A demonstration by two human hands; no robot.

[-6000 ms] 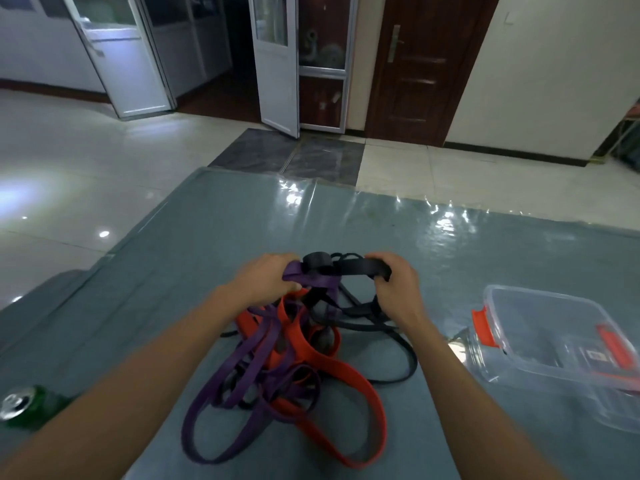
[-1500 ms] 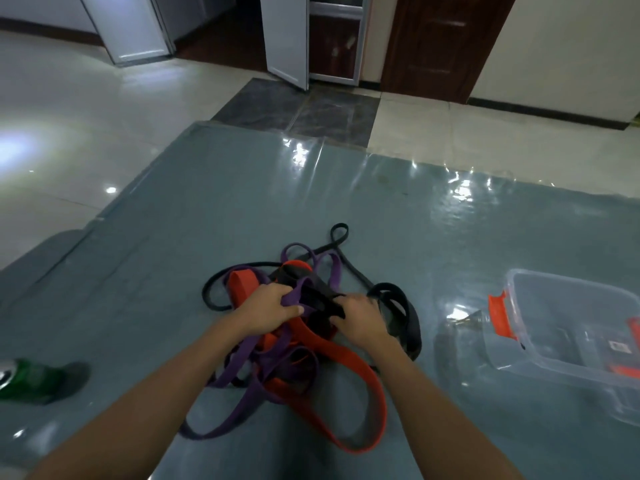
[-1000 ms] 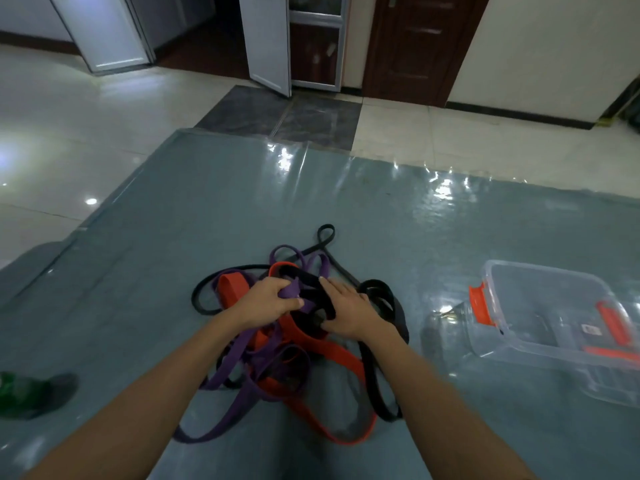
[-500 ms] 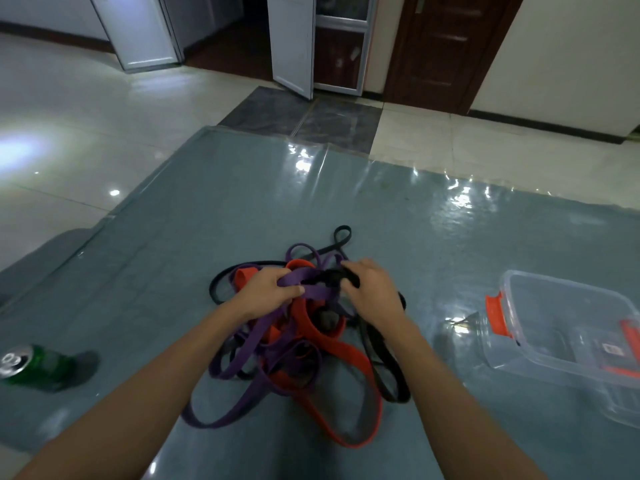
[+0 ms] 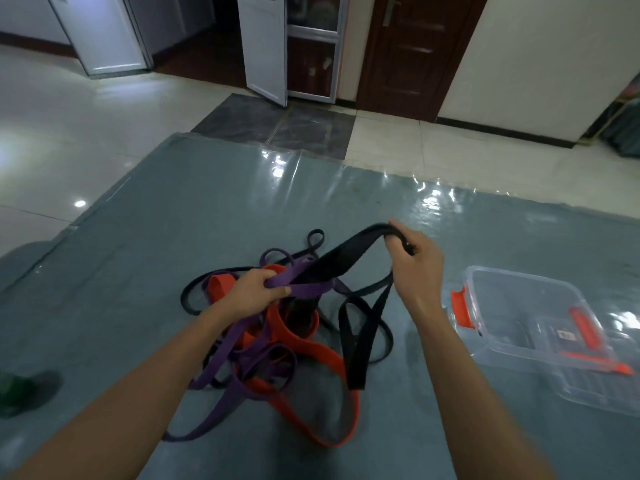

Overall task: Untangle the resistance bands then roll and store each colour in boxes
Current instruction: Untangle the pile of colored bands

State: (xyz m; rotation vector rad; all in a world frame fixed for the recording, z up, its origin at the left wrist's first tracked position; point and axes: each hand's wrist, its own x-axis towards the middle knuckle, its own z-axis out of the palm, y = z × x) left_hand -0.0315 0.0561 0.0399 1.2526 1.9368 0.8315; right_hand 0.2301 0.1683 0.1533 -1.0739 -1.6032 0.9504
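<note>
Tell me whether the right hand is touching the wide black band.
Touching. The head view shows the right hand with its fingers curled over the top fold of the wide black band, holding it raised.

desk (image 5: 207, 209) has a grey-blue top under a glossy clear sheet, glare along its far edge; a dark green object (image 5: 20, 389) sits at its left edge, too blurred to identify. beyond it: pale tiled floor (image 5: 69, 116) with a dark grey tile patch (image 5: 277, 123), a white door leaf (image 5: 265, 46) standing open, a dark brown door (image 5: 415, 50) shut, and a cream wall (image 5: 536, 57) to the right.
</note>
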